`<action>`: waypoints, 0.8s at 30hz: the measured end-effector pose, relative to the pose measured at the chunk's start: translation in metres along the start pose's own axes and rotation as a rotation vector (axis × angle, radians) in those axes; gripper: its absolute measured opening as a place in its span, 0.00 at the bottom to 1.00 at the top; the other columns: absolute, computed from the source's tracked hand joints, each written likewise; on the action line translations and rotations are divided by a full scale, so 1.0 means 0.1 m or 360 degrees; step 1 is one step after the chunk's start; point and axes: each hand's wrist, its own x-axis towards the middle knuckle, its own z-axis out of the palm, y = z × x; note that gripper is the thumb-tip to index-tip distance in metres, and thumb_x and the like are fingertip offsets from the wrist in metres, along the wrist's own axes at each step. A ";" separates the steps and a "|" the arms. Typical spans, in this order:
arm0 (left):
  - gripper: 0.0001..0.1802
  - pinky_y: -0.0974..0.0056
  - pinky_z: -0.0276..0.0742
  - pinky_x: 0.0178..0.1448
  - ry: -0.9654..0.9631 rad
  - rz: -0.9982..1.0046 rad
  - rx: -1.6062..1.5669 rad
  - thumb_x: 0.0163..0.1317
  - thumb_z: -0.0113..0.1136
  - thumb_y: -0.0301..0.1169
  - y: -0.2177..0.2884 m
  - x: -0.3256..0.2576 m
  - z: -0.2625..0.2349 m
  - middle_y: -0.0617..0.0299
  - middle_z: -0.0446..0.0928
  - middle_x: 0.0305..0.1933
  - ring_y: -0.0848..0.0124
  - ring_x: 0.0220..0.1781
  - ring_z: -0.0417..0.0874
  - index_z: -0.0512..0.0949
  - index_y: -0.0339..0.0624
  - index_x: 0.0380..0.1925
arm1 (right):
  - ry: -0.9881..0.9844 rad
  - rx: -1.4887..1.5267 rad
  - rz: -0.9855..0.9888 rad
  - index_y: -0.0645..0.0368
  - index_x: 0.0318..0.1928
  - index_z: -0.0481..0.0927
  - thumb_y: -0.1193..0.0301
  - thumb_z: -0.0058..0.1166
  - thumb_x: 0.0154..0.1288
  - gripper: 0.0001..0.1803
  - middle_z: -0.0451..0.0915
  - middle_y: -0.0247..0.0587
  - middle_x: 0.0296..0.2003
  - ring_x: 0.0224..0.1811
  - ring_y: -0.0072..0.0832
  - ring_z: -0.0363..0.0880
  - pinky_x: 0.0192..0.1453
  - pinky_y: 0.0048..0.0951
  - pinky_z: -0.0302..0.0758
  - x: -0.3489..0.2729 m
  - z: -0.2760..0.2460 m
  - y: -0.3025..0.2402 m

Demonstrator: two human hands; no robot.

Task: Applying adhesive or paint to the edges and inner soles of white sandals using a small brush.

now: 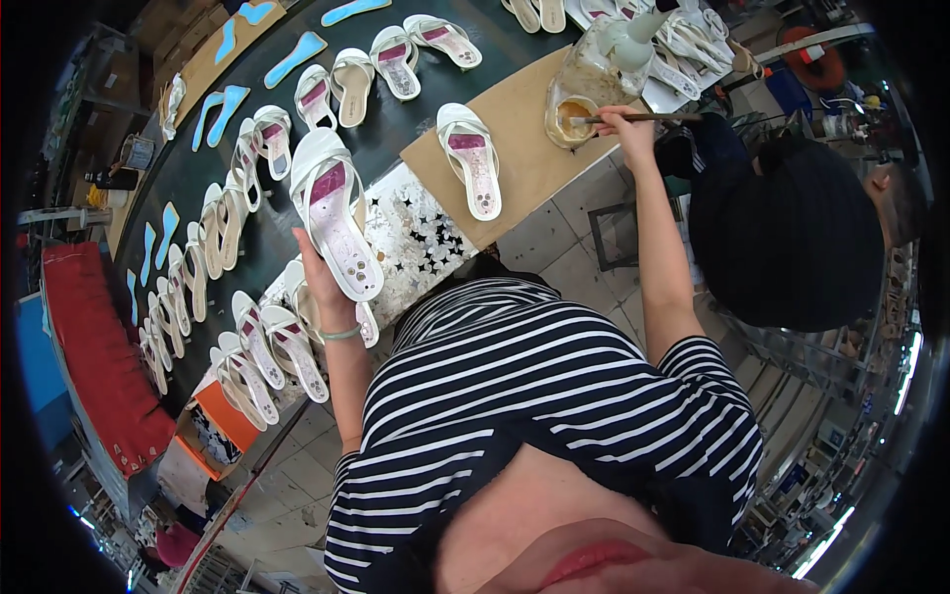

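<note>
My left hand (323,282) is closed around a white strappy sandal (341,247), held up over the work surface. Its sole faces me, with purple-red and pale patches on the footbed and small round marks at the heel. At the far right my right hand (631,131) pinches the thin handle of a brush (670,117). The brush's tip reaches into a crusted pot (556,127) of yellowish-brown paste. Between my hands, another white sandal (469,163) lies on a tan board (529,188).
Many white sandals (247,342) line a dark green table or belt (228,119), among light-blue insole pieces (294,59). A pale bottle (630,49) stands behind the pot. An orange box (226,411) sits at lower left. A person in black (787,233) is close on the right.
</note>
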 end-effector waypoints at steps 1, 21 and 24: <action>0.35 0.67 0.81 0.39 0.0014 0.0012 -0.0002 0.72 0.32 0.57 -0.01 0.00 -0.01 0.59 0.80 0.46 0.69 0.38 0.84 0.68 0.39 0.60 | 0.0035 0.0114 -0.0049 0.69 0.37 0.81 0.79 0.53 0.59 0.07 0.84 0.44 0.32 0.29 0.27 0.83 0.33 0.23 0.78 -0.05 -0.01 -0.14; 0.37 0.65 0.69 0.62 -0.0202 0.0248 0.0001 0.72 0.25 0.58 -0.13 0.46 0.50 0.59 0.74 0.58 0.68 0.58 0.75 0.66 0.39 0.62 | -0.0285 0.1516 0.0837 0.67 0.34 0.79 0.75 0.50 0.60 0.07 0.83 0.48 0.31 0.26 0.35 0.80 0.31 0.30 0.78 -0.63 -0.33 0.08; 0.38 0.64 0.71 0.60 -0.0283 0.0129 -0.0062 0.72 0.26 0.59 -0.12 0.54 0.53 0.59 0.76 0.56 0.69 0.55 0.77 0.68 0.38 0.61 | -0.0667 0.2015 0.0487 0.66 0.37 0.78 0.76 0.50 0.60 0.07 0.82 0.49 0.39 0.31 0.31 0.78 0.31 0.26 0.74 -0.66 -0.28 -0.77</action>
